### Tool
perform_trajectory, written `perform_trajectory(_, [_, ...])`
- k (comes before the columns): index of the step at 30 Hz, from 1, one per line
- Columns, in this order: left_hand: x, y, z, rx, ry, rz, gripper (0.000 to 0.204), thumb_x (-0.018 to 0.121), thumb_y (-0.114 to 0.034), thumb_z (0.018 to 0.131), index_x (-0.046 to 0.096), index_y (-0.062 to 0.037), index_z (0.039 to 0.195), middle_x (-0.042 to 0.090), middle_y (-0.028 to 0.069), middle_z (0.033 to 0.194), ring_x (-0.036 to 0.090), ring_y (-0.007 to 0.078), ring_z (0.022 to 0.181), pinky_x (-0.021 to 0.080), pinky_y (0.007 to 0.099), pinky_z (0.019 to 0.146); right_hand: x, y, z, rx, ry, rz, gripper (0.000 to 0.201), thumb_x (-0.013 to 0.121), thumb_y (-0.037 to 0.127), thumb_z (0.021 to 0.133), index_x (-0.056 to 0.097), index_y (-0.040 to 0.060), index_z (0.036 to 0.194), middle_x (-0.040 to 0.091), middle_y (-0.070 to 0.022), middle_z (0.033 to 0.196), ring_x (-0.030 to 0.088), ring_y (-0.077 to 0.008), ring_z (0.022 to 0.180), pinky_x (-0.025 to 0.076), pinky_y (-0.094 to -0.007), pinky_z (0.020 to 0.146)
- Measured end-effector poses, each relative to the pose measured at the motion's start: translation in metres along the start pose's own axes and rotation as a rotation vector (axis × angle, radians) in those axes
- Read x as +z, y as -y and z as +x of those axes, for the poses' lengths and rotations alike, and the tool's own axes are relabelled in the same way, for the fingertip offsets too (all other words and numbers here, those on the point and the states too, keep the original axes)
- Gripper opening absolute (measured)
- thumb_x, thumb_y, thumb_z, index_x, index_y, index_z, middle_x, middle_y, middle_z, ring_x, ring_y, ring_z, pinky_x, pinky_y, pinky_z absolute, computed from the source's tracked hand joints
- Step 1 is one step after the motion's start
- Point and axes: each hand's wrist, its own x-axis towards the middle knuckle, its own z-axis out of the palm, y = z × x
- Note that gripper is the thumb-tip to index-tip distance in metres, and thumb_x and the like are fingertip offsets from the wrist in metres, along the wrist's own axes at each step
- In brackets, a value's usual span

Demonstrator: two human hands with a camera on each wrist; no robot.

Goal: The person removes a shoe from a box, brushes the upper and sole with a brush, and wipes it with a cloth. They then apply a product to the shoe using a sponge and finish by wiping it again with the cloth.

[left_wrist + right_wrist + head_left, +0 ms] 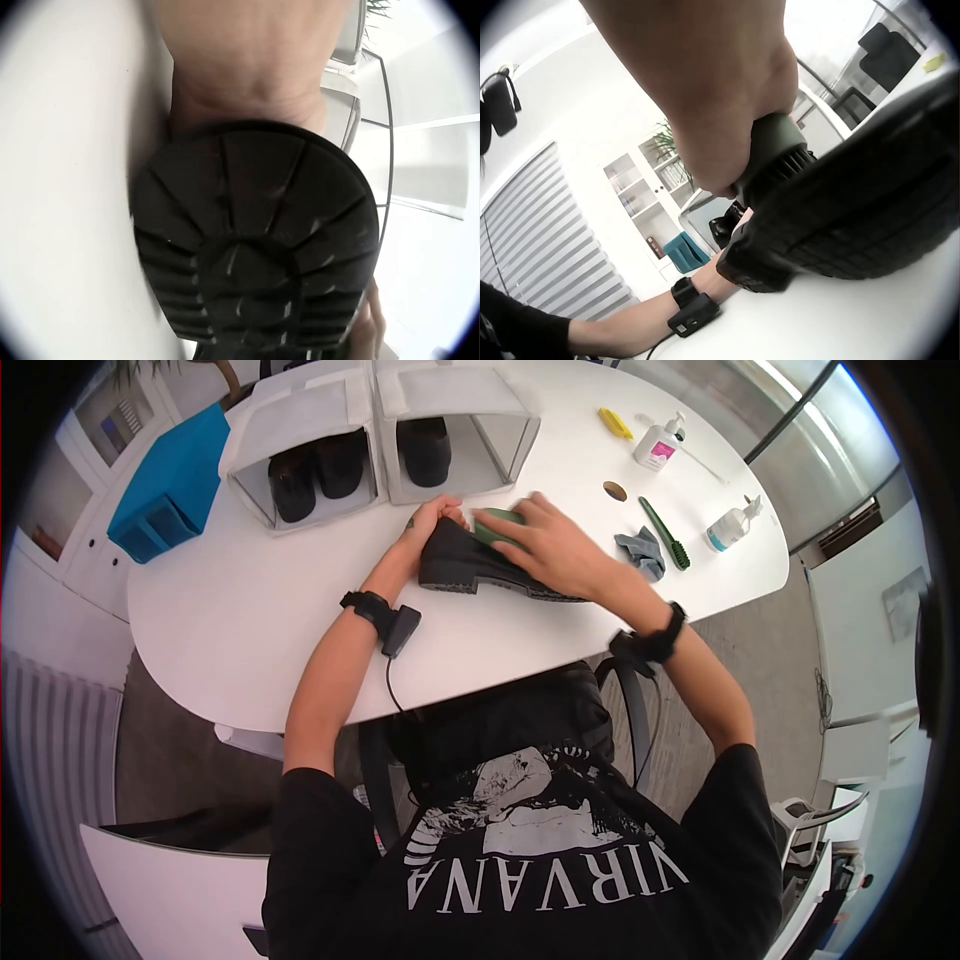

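A black shoe (455, 555) lies on its sole on the white table, its heel toward the left. My left hand (430, 520) holds it at the heel end, the fingers partly hidden behind the shoe. In the left wrist view the ridged heel sole (255, 247) covers most of the hand. My right hand (560, 545) grips a green brush (495, 525) over the shoe's upper. In the right wrist view the dark bristles of this brush (772, 142) are right at the shoe (855, 210).
Behind the shoe stand two white boxes (300, 420) with black shoes (423, 450) inside. A blue box (175, 480) is at left. To the right are a grey cloth (643, 552), a long green brush (665, 535), a pump bottle (660, 445), a spray bottle (733, 527) and a yellow object (614, 424).
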Motion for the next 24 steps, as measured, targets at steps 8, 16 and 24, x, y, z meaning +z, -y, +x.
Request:
perform_trajectory(8, [0.031, -0.011, -0.026, -0.011, -0.223, 0.009, 0.044, 0.041, -0.036, 0.108, 0.06, -0.0128, 0.075, 0.062, 0.0007, 0.073, 0.06, 0.0155, 0.067, 0.05, 0.0273, 0.065, 0.019, -0.001, 0.03, 0.09, -0.013, 0.195, 0.051, 0.059, 0.028, 0.109, 0.055, 0.0182, 0.159, 0.062, -0.0197, 0.103, 0.056, -0.0371, 0.109, 0.05, -0.0453, 0.097])
perform_trajectory(16, [-0.019, 0.007, 0.005, -0.021, 0.232, -0.101, 0.05, 0.046, -0.034, 0.105, 0.034, -0.0149, 0.06, 0.036, -0.0005, 0.057, 0.045, 0.0169, 0.063, 0.044, 0.0308, 0.064, -0.01, -0.005, -0.022, -0.034, 0.029, 0.029, 0.053, 0.064, 0.026, 0.105, 0.057, 0.0188, 0.157, 0.061, -0.0183, 0.102, 0.056, -0.0352, 0.102, 0.05, -0.0444, 0.094])
perform_trajectory(24, [0.01, 0.0, -0.02, -0.032, -0.192, 0.054, 0.042, 0.051, -0.051, 0.104, 0.069, -0.0126, 0.101, 0.073, 0.0026, 0.1, 0.07, 0.0172, 0.079, 0.058, 0.0309, 0.069, 0.019, 0.022, 0.052, -0.144, -0.053, 0.119, 0.047, 0.063, 0.028, 0.106, 0.061, 0.0163, 0.151, 0.062, -0.0181, 0.121, 0.056, -0.0345, 0.114, 0.049, -0.0445, 0.103])
